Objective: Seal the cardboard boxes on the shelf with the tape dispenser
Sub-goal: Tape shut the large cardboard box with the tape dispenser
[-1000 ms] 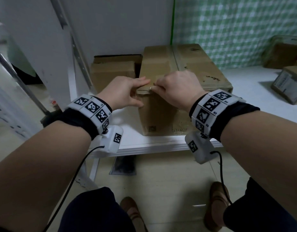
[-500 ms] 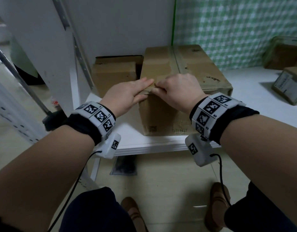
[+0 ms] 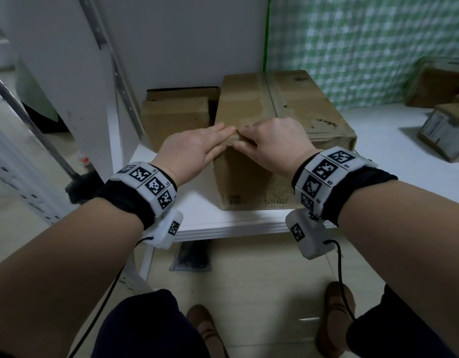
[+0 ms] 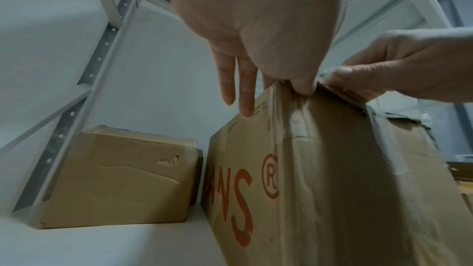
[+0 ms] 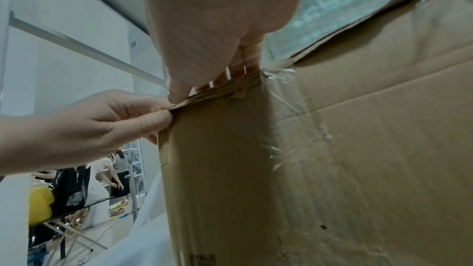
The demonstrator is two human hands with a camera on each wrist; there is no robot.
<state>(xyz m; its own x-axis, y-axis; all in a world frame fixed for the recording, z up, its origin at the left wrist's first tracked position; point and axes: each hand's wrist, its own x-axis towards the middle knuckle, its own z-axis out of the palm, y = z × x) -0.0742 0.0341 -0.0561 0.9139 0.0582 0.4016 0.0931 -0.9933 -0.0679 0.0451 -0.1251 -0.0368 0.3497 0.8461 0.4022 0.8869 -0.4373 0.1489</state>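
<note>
A large brown cardboard box stands on the white shelf. Both hands meet at its near top-left corner. My left hand lies over the corner with long fingers straight, and its thumb and forefinger pinch the corner edge. My right hand is curled and pinches the top front edge right beside it. Wrinkled clear tape runs down the front face below the hands. No tape dispenser is in view.
A smaller cardboard box sits left of and behind the large one, against the shelf upright. More boxes lie on the shelf at far right. A green checked sheet hangs behind. Distant people stand far left.
My left hand has flattened from a curved grip to straight fingers laid over the corner. The right hand stays curled at the same spot on the edge.
</note>
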